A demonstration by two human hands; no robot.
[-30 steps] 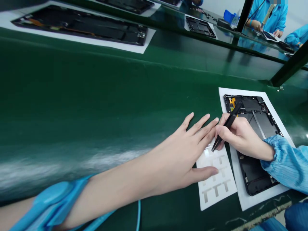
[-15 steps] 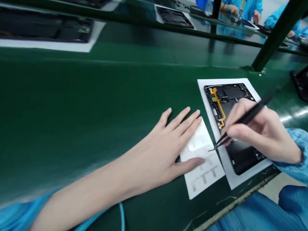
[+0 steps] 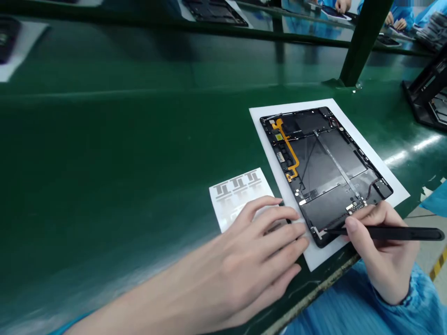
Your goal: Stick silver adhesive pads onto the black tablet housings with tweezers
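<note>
The left hand (image 3: 254,246) lies relaxed with its fingers slightly curled, resting over the lower edge of a sticker sheet (image 3: 233,190) printed with T-shaped pieces, its fingertips just beside a dark tablet (image 3: 324,172). The tablet lies open, back removed, on white paper (image 3: 394,195), with an orange ribbon cable (image 3: 288,144) across its upper left. The tweezers (image 3: 394,233) have moved from over the sheet to the tablet's near corner, pinched in the right hand (image 3: 380,246), with their tips touching or just above it; whether they grip anything is too small to tell. All this sits on a green table (image 3: 104,139), with a dark post (image 3: 363,46) and a black rack (image 3: 426,97) beyond, and a co-worker's hands (image 3: 394,21) far off.
</note>
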